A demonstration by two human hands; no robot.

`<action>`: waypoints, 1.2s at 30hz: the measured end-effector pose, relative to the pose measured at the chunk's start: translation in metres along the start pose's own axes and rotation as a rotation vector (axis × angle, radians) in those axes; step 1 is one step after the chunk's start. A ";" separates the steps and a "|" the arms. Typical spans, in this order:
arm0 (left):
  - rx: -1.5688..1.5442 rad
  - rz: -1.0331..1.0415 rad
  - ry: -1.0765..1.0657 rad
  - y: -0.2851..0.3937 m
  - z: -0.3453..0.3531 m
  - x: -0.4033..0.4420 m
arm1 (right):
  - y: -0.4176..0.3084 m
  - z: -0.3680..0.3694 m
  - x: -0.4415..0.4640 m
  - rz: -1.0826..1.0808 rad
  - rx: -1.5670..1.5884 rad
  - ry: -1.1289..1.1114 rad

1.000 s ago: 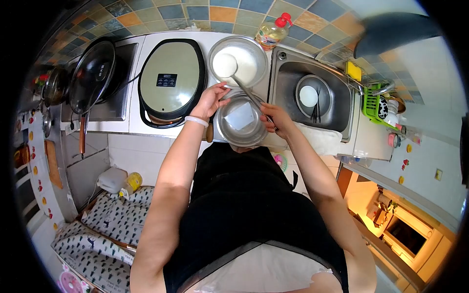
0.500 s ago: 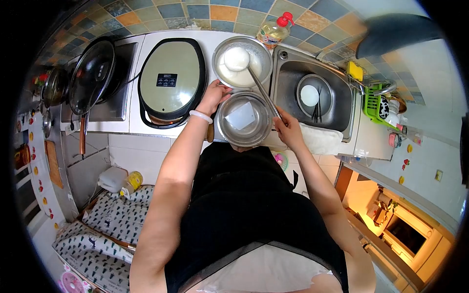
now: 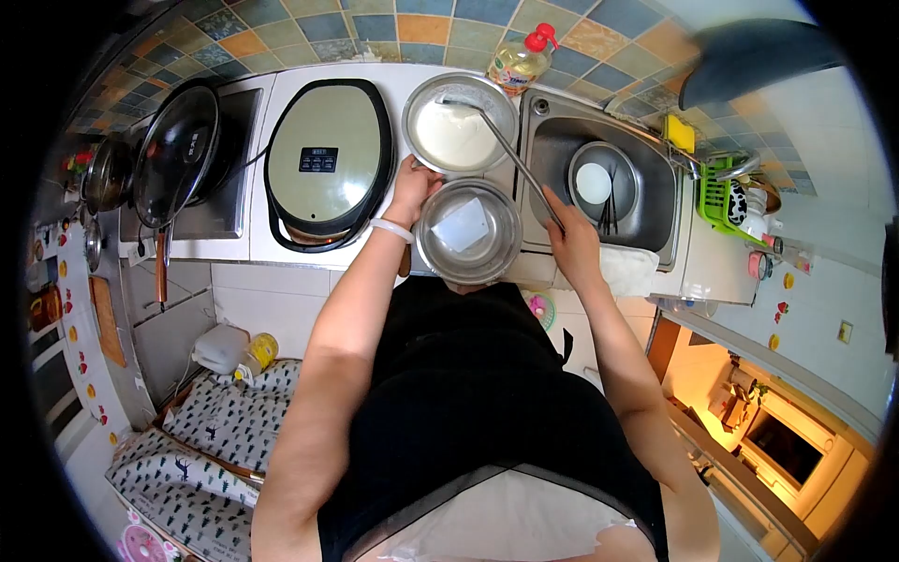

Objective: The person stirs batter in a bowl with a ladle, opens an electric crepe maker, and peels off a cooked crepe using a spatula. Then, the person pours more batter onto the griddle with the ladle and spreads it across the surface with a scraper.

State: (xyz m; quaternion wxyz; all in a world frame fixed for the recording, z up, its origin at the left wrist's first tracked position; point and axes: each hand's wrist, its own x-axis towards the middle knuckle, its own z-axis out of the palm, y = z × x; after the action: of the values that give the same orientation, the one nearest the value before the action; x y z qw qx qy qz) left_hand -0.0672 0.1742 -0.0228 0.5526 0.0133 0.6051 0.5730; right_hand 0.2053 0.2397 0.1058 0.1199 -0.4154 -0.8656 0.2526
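A metal bowl [image 3: 461, 169] of white batter-like liquid stands at the back of the counter. The ladle [image 3: 524, 169] slants into it, its head tipped at the far side of the liquid. My right hand [image 3: 573, 239] is closed round the end of the ladle's handle, right of the bowls. Nearer me is a second metal bowl [image 3: 433, 251] with a pale rectangular piece [image 3: 461, 226] in it. My left hand [image 3: 414, 190] is at the left, where the two bowls meet, its fingers against the rim of the batter bowl and partly hidden.
To the left sits a closed electric griddle [image 3: 323, 155], then a lidded pan [image 3: 178, 155] on the stove. On the right, the sink [image 3: 646, 225] holds a bowl with a white dish and dark chopsticks. An oil bottle [image 3: 521, 62] stands behind. A cloth [image 3: 626, 272] lies on the sink's front edge.
The ladle's head has gone from level and full-looking to tipped in the batter bowl. My right hand has moved right with the handle. The batter bowl has shifted slightly.
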 end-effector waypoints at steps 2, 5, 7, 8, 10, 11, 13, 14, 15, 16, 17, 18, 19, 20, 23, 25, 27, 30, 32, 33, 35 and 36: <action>0.019 0.056 0.063 -0.005 0.005 0.004 | 0.006 0.010 0.007 0.010 -0.051 -0.004; 0.053 0.137 0.149 -0.007 0.016 0.012 | 0.009 0.027 0.019 0.055 -0.104 -0.020; 0.085 0.178 0.176 -0.010 0.020 0.019 | 0.001 0.033 0.026 0.106 -0.139 -0.037; 0.107 0.193 0.176 -0.012 0.020 0.022 | -0.004 0.037 0.029 0.139 -0.160 -0.046; 0.156 0.203 0.180 -0.005 0.022 0.018 | -0.011 0.045 0.034 0.165 -0.163 -0.054; 0.185 0.197 0.184 -0.002 0.021 0.015 | -0.010 0.052 0.036 0.158 -0.144 -0.053; 0.216 0.199 0.203 -0.003 0.017 0.019 | -0.006 0.064 0.040 0.145 -0.091 -0.064; 0.220 0.207 0.218 -0.008 0.013 0.028 | -0.004 0.068 0.042 0.138 -0.057 -0.075; 0.223 0.215 0.233 -0.008 0.012 0.030 | -0.006 0.068 0.045 0.132 -0.022 -0.087; 0.195 0.204 0.218 -0.009 0.010 0.032 | -0.006 0.065 0.048 0.141 -0.009 -0.132; 0.166 0.193 0.201 -0.009 0.008 0.034 | -0.004 0.059 0.052 0.151 0.004 -0.176; 0.138 0.182 0.184 -0.010 0.008 0.035 | -0.003 0.052 0.055 0.161 0.016 -0.219; 0.134 0.165 0.195 -0.010 0.007 0.037 | 0.000 0.048 0.058 0.107 0.043 -0.228; 0.130 0.149 0.207 -0.010 0.007 0.039 | 0.005 0.044 0.061 0.052 0.071 -0.236; 0.119 0.118 0.232 -0.007 0.007 0.040 | 0.009 0.025 0.067 -0.016 0.107 -0.332; 0.116 0.114 0.217 -0.007 0.004 0.042 | 0.014 0.013 0.065 -0.051 0.101 -0.378; 0.114 0.123 0.176 -0.007 0.001 0.046 | 0.022 0.003 0.062 -0.113 0.083 -0.385; 0.102 0.147 0.198 -0.004 0.005 0.042 | 0.012 -0.034 0.061 -0.065 -0.151 -0.476; 0.113 0.170 0.185 -0.003 0.005 0.041 | 0.014 -0.055 0.062 -0.049 -0.261 -0.495; 0.118 0.182 0.178 -0.002 0.005 0.040 | 0.016 -0.064 0.061 -0.041 -0.316 -0.505; 0.116 0.162 0.167 -0.002 0.004 0.037 | 0.018 -0.074 0.058 -0.115 -0.388 -0.389; 0.114 0.153 0.162 0.001 0.005 0.035 | 0.018 -0.076 0.058 -0.126 -0.418 -0.363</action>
State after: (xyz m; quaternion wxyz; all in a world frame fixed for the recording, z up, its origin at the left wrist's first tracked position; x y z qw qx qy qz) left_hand -0.0778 0.2006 -0.0439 0.4547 0.0445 0.6765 0.5775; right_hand 0.2126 0.3198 0.1597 -0.1099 -0.3246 -0.9303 0.1310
